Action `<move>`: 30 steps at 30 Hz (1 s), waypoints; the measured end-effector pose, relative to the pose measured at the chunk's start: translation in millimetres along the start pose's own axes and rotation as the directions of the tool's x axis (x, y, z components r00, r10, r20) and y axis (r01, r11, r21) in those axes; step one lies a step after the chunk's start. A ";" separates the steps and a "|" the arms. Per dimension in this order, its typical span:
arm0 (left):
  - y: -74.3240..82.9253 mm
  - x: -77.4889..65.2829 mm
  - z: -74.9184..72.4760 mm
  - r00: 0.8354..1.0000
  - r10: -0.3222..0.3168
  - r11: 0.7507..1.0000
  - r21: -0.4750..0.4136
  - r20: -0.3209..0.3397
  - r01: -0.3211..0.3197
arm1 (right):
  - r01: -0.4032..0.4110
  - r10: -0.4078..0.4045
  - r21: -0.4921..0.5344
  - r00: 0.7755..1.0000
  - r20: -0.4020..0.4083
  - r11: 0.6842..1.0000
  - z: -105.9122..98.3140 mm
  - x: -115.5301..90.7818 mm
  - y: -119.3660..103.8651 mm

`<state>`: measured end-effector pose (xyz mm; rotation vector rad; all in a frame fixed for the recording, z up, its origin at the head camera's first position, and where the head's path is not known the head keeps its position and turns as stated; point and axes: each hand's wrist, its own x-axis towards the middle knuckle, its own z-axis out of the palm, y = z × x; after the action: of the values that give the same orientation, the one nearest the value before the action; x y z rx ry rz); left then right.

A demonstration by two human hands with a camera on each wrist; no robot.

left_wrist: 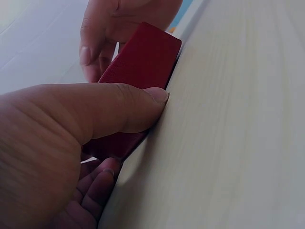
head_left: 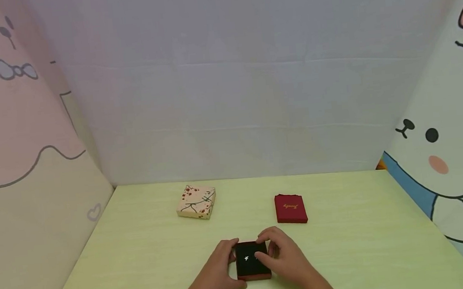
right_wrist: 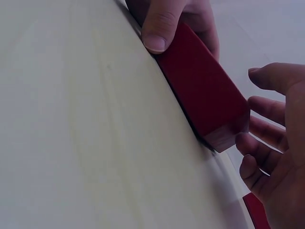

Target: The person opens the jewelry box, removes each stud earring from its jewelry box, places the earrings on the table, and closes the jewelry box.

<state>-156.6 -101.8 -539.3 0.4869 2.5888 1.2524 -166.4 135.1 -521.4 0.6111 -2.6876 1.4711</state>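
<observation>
A small red jewelry box (head_left: 250, 269) lies on the table with its black insert facing up. On the insert sits a tiny silver star-shaped piece (head_left: 246, 258). My left hand (head_left: 216, 276) grips the box from the left, its thumb (left_wrist: 143, 109) on the near red wall and its other fingers round the left and far sides. At the box's right side is my right hand (head_left: 286, 256), fingers loosely bent by the far right corner. Its thumb reaches over the insert beside a second small shiny spot, partly covered. In the right wrist view that thumb (right_wrist: 274, 76) stands apart from the box wall.
Behind the right hand lies a dark red lid (head_left: 290, 209) with gold lettering. A cream box (head_left: 196, 202) with a floral branch print sits farther back on the left. The pale green table (head_left: 141, 246) ends at a white back wall (head_left: 231, 93), with cartoon-printed sheets on both sides.
</observation>
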 end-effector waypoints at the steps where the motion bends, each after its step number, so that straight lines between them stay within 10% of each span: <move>1: 0.5 -0.3 -0.4 1.000 -0.004 1.000 -0.001 0.002 0.004 | -0.004 0.004 0.008 1.000 0.004 1.000 1.0 -0.3 0.3; 30: -0.1 -0.3 1.1 1.000 0.025 0.999 0.032 -0.011 -0.024 | 0.071 -0.069 -0.038 0.997 0.039 0.997 2.8 -2.6 12.6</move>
<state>-155.9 -101.2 -540.0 0.5201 2.6239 1.2273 -167.9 139.8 -533.6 0.7297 -2.6860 1.4005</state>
